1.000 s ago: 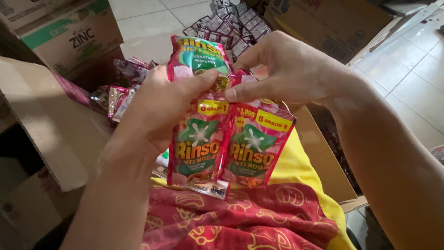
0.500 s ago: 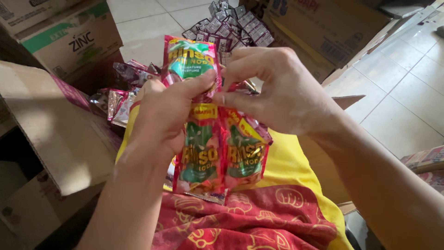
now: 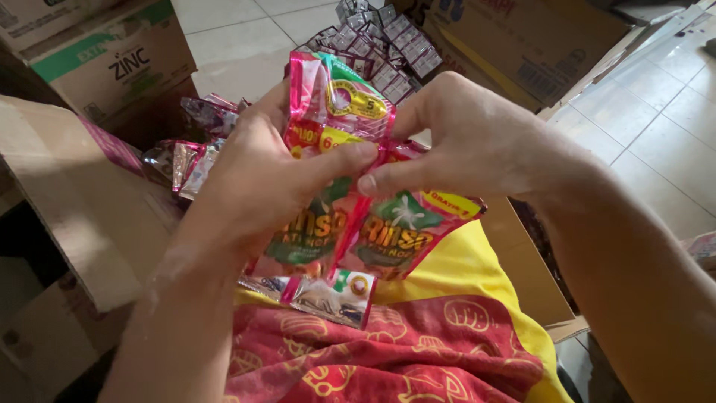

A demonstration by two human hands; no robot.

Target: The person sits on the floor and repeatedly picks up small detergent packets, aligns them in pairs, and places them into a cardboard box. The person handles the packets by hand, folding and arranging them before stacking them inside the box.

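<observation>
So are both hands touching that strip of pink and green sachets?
Touching. The head view shows the left hand and right hand both pinching the sachet strip between thumbs and fingers.

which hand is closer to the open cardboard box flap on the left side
Left. The left hand is just right of the cardboard flap, pinching the pink sachet strip. The right hand pinches it too, farther right.

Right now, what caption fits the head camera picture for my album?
Two hands, left hand and right hand, pinch a strip of pink sachets above a cardboard box.

Bare, sleeveless forearms; yellow garment (image 3: 455, 272) and red yellow-patterned cloth (image 3: 388, 358) worn below.
</observation>
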